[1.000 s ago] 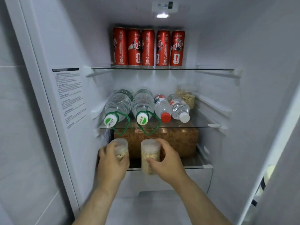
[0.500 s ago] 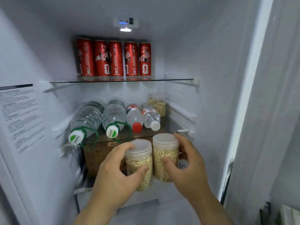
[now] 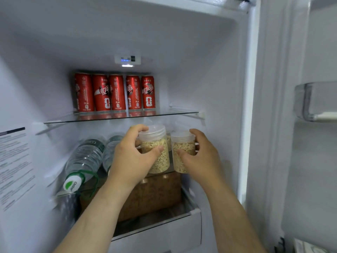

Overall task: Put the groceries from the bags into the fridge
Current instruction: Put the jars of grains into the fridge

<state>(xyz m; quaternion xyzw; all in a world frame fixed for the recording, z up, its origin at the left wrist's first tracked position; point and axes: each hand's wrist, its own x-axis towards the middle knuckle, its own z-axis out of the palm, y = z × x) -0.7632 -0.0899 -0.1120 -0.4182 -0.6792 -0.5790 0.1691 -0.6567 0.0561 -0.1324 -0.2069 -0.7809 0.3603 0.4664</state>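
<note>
Groceries in hand, head view: left jar (image 3: pixel 158 157) and right jar (image 3: pixel 182 154), both clear plastic with pale screw lids, both filled with oat flakes, both upright and side by side with a narrow gap between them. Left hand (image 3: pixel 131 159) is wrapped round the left jar, thumb across its front and fingers over its far side near the lid; right hand (image 3: pixel 201 157) clasps the right jar in the same way. Both jars sit inside the open fridge (image 3: pixel 200 61), at the front right of the middle shelf (image 3: pixel 71 192); whether their bases rest on the glass cannot be told. Already stocked: five red cans (image 3: pixel 116 93) standing in a row at the back of the upper glass shelf (image 3: pixel 178 114); water bottles (image 3: pixel 83 157) lying on their sides on the middle shelf, caps to the front; a third jar (image 3: pixel 169 142) of the same flakes glimpsed between the two held ones; a brown block (image 3: pixel 156 194) on the shelf below, above a white drawer (image 3: pixel 156 238). Also present: printed label (image 3: pixel 14 165) on the left wall, door bin (image 3: pixel 317 101) at right. Bags are not in view, so the remaining stock cannot be counted. Status, judged: well advanced; these two jars are yet to be released.
</note>
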